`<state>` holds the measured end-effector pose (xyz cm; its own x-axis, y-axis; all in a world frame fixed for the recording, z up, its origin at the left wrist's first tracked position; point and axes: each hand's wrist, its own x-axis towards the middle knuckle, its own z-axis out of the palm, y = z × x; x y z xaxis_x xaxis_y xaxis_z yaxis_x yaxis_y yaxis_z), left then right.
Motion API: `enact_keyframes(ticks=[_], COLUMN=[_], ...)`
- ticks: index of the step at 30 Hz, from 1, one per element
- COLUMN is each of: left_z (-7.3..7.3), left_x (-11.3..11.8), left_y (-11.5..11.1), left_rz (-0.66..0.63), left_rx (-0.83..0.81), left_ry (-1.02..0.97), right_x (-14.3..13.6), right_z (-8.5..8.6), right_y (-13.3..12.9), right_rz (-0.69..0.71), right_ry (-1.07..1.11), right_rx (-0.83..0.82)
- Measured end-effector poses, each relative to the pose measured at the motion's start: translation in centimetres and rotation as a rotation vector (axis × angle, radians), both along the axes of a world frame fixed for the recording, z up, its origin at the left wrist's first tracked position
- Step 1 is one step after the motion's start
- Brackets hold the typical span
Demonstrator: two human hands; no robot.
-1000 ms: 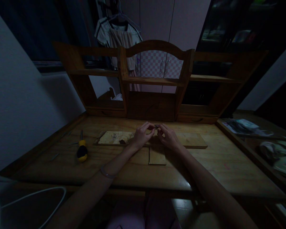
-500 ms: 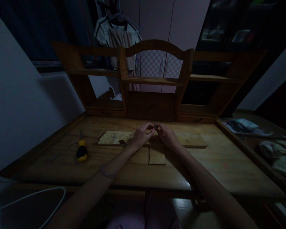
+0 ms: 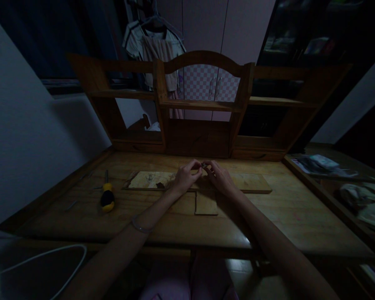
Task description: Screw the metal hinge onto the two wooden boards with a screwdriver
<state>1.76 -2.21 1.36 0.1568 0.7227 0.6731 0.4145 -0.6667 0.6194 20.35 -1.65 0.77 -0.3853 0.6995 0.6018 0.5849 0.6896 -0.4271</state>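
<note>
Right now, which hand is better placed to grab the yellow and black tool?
Probably the left hand: the tool lies on its side of the desk, farther from the right hand. Both meet at a small metallic piece, so the left may need freeing first.

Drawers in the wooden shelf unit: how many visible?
2. One drawer front sits at the bottom left of the shelf unit, the other drawer front at its bottom right. Any under the desk top may be hidden.
</note>
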Motion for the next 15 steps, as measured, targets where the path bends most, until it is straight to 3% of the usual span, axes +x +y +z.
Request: enact_keyframes(ticks=[15], left_z=[0.0], left_x=[0.12], left_y=[0.24], left_rz=[-0.035], left_rx=[-0.037], left_ry=[-0.085], right_x=[0.0], right_z=[0.08], right_y=[0.15], right_rz=[-0.005], right_ry=[0.094], right_rx=[-0.003])
